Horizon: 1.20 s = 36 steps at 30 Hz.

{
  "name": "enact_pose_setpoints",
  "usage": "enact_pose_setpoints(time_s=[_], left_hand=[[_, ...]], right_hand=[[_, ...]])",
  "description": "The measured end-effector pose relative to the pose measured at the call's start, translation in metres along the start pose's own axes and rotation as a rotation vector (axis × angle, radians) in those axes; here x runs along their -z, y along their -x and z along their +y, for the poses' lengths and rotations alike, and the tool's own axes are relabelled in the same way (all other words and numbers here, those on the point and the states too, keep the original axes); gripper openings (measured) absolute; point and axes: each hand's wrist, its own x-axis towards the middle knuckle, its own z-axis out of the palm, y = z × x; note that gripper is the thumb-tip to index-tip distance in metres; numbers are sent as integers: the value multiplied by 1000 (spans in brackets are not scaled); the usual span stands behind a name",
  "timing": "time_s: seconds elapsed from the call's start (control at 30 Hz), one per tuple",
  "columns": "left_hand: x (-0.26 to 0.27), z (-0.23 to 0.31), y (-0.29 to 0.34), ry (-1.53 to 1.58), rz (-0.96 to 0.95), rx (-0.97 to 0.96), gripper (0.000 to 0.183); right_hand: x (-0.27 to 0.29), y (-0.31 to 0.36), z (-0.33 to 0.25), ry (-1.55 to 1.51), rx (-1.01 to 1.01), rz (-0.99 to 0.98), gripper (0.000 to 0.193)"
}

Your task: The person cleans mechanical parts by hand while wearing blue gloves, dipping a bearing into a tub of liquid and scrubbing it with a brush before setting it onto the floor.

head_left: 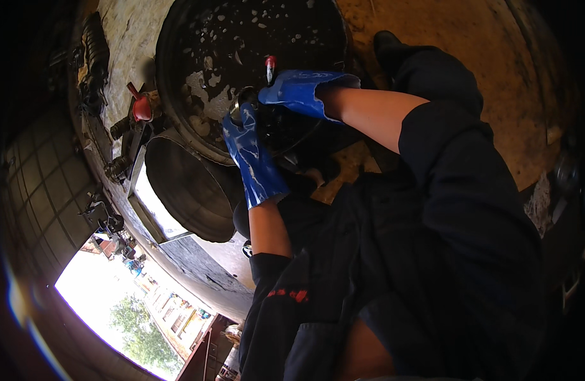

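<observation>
Over a large round black basin (pixel 181 136) of dark liquid with pale foam patches, both my hands work in blue rubber gloves. My left hand (pixel 246 149) comes in from below, its fingers closed round a small, round, shiny metal part (pixel 246 96). Beside it, my right hand (pixel 292 92) is closed in a fist on a slim tool with a red end and pale shaft (pixel 270 68). The tool's red end points away from me. Its working end is hidden, so its kind cannot be told. The two hands nearly meet at the metal part.
A dark, round, wide-mouthed vessel (pixel 187 187) leans beside the basin at the left. Past it sits a red funnel-shaped object (pixel 140 106) among greasy metal parts (pixel 119 166). My dark shoe (pixel 386 46) rests on the brown stained floor (pixel 457 82) at the right.
</observation>
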Motion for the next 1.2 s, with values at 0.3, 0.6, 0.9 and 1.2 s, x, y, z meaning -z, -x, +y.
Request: enact_pose_setpoints(time_s=[0.3, 0.6, 0.9, 1.2], left_hand=[[8, 40, -10, 66, -223, 78, 50], [21, 34, -95, 131, -642, 402, 40], [-10, 27, 10, 28, -26, 73, 49], [12, 69, 1, 298, -347, 193, 45]], right_hand=[[12, 5, 22, 421, 257, 63, 30], [-22, -31, -1, 323, -92, 55, 35], [-3, -28, 29, 307, 122, 24, 28], [18, -10, 49, 503, 223, 71, 36]])
